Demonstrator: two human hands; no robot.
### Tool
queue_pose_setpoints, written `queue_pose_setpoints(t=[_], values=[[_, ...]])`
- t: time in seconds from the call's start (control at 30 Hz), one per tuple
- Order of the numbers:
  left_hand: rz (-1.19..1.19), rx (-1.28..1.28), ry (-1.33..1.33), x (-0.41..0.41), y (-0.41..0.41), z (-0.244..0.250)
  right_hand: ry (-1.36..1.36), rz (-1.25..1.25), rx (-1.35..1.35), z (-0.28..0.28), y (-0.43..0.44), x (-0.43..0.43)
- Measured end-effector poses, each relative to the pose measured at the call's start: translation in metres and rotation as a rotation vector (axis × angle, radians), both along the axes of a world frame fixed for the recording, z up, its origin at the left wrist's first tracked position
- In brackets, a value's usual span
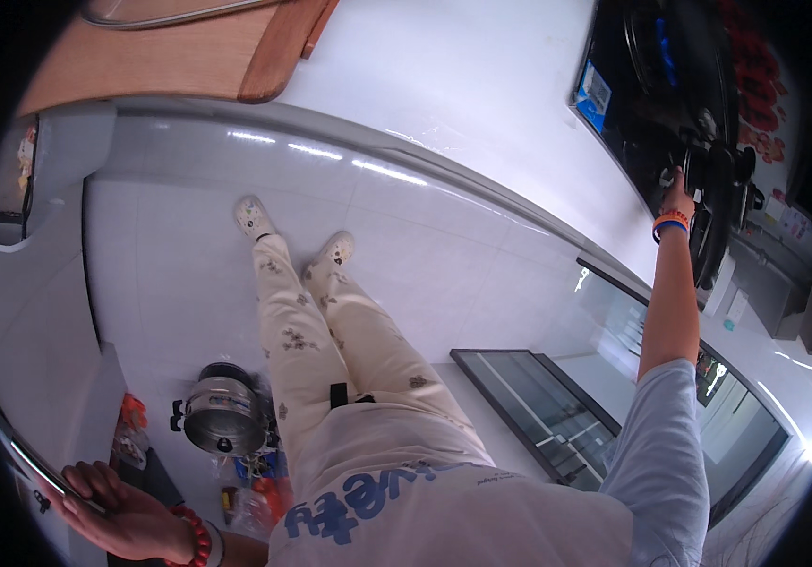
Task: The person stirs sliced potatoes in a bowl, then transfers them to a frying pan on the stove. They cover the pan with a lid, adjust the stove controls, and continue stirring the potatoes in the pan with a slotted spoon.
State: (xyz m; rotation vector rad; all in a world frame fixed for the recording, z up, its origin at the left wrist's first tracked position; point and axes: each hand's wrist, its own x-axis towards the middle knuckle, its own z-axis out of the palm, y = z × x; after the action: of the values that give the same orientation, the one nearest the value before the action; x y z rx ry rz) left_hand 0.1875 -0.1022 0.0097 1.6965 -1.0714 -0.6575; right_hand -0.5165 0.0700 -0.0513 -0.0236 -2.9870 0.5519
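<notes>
My left hand [112,514] is at the lower left, palm turned up, a red bead bracelet at its wrist. Its curled fingers wrap a chrome-trimmed edge [27,457], which runs between fingers and palm; the part it belongs to is mostly out of view. At the upper right my right arm reaches out. My right hand [678,195], wearing orange and blue wristbands, is at the front of a black glass-topped stove [618,131], against dark fittings. Shadow hides what its fingers touch. Dark cookware [714,64] appears to stand on the stove.
A wooden board [179,60] juts past the white counter [434,64]. A stainless steel pot [225,414] with black handles stands low beside my legs, near plastic bags [253,500]. A dark-framed glass panel [533,404] is below the counter, at my right.
</notes>
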Motion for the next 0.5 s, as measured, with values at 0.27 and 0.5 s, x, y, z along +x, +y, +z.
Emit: queue_pose_setpoints(t=[0.27, 0.5], values=[[-0.079, -0.121, 0.282, -0.005, 0.02, 0.044, 0.197, 0.415, 0.091, -0.007, 0.07, 0.107], [-0.457, -0.061, 0.964, -0.028, 0.039, 0.081, -0.181, 0.25, -0.023, -0.038, 0.207, 0.279]])
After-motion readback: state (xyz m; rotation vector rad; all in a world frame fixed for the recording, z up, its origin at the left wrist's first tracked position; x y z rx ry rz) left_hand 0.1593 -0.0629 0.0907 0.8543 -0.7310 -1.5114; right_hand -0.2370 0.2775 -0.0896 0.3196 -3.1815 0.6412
